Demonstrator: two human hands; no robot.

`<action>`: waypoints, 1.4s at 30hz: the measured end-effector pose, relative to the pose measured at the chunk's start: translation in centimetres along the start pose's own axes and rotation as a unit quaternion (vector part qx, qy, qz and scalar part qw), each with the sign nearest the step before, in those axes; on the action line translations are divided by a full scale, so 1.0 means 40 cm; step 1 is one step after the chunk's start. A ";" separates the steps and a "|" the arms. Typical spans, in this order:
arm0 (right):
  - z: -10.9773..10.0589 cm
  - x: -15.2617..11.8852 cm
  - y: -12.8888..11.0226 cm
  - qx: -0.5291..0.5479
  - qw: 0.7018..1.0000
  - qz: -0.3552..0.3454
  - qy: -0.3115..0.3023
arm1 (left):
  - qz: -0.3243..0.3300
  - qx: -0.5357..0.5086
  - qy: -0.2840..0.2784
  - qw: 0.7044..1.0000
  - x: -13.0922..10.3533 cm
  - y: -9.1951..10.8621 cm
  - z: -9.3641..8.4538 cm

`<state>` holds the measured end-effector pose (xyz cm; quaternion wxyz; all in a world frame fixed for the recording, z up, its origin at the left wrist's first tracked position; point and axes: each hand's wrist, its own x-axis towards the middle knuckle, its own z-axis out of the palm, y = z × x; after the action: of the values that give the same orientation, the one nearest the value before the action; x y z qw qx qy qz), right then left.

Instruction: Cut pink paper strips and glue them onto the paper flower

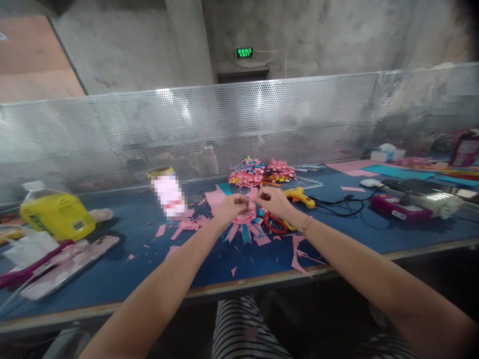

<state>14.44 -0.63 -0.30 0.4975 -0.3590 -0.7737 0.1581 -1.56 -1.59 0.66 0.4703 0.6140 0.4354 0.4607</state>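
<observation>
Both hands meet over a pink and blue paper rosette point(245, 232) on the blue table. My left hand point(234, 207) is closed at the left side of a short pink paper strip point(253, 195). From the right, my right hand point(275, 202) pinches the same strip, its fingers curled. The rosette's fringed tails spread toward me beneath the hands. Scissors with red handles point(275, 224) lie just right of it. A yellow glue gun point(300, 197) rests beyond my right wrist. Fingertip contact is partly hidden.
Paper flowers point(247, 173) stand behind the hands. Pink scraps point(190, 223) litter the table point(142, 269). On the left are a yellow bottle point(60, 217), a pink phone point(71, 267) and a lit screen point(169, 195). A purple device point(400, 207) and black cables lie right; a perforated metal screen point(209, 129) stands behind.
</observation>
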 end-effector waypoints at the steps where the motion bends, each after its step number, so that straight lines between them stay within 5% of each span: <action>1: 0.001 0.001 0.002 0.006 1.000 0.005 0.003 | 0.001 0.005 -0.001 1.000 0.001 -0.002 -0.001; 11: 0.006 0.009 0.020 0.051 0.999 0.014 0.001 | 0.003 0.032 -0.009 0.999 0.011 -0.010 -0.003; 20: 0.000 0.012 0.019 0.153 0.985 0.076 0.010 | 0.110 0.068 -0.012 0.992 0.011 -0.007 -0.004; 42: 0.004 0.015 0.033 0.275 0.953 0.119 0.038 | 0.074 0.065 -0.018 0.995 0.019 -0.025 -0.004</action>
<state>14.68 0.73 -0.78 0.5835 -0.3038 -0.6321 0.4094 -1.68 -0.66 -0.20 0.4013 0.6823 0.4092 0.4540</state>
